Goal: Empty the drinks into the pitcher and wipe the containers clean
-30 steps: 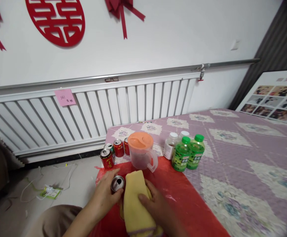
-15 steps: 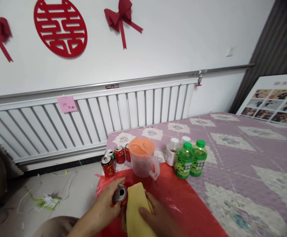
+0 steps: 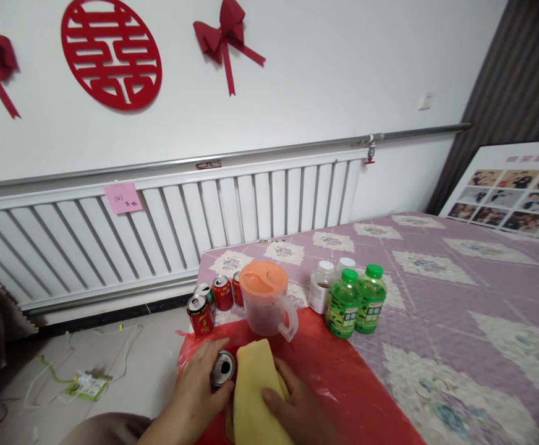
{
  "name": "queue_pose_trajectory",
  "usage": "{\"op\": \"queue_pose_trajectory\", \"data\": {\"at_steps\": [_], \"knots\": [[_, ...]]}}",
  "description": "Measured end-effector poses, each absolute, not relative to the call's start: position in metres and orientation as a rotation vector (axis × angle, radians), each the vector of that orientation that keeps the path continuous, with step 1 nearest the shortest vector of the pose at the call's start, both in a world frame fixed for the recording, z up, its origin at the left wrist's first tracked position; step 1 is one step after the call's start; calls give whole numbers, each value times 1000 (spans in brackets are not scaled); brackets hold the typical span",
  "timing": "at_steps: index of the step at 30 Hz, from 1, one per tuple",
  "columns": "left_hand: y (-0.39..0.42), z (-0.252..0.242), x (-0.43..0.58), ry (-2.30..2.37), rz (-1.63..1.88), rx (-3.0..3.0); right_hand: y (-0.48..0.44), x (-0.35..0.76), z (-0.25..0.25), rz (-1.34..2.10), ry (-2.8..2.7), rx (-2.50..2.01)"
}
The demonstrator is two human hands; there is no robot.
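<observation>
My left hand [image 3: 201,384] is wrapped around a drink can [image 3: 222,367], whose silver top with its opened mouth faces up toward me. Between my two hands is a folded yellow cloth [image 3: 256,389], its near edge running out of the picture. My right hand [image 3: 292,398] grips this cloth from the right, thumb on top and fingers along its side. The can and the cloth are close together above a red plastic sheet [image 3: 343,383]. Most of the can's side is hidden by my left hand and the cloth.
Beyond my hands stands a clear pitcher [image 3: 264,306] with an orange lid. Several cans, including a red one [image 3: 200,316], are to its left. Green bottles [image 3: 342,306] and white-capped bottles [image 3: 320,290] stand right, on a patterned bedspread [image 3: 436,309]. A radiator [image 3: 232,210] lines the wall.
The view has shifted slightly. My left hand still holds the can and my right hand the cloth; both are in nearly the same place.
</observation>
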State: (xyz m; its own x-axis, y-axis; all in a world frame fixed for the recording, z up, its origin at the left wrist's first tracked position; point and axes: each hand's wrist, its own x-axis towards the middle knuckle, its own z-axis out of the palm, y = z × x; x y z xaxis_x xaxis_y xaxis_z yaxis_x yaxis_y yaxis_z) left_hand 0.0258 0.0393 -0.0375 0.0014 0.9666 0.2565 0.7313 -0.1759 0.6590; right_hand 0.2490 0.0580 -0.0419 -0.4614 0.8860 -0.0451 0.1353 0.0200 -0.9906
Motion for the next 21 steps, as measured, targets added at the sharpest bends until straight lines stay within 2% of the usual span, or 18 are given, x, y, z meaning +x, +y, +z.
{"op": "queue_pose_trajectory", "data": {"at_steps": [12,21], "knots": [[34,-20,29,1569,898,1935,55,248,-41,1424,-1772,-1230],[32,-35,24,1758,1069,1859,56,247,-43,1453,-1695,-1189]]}}
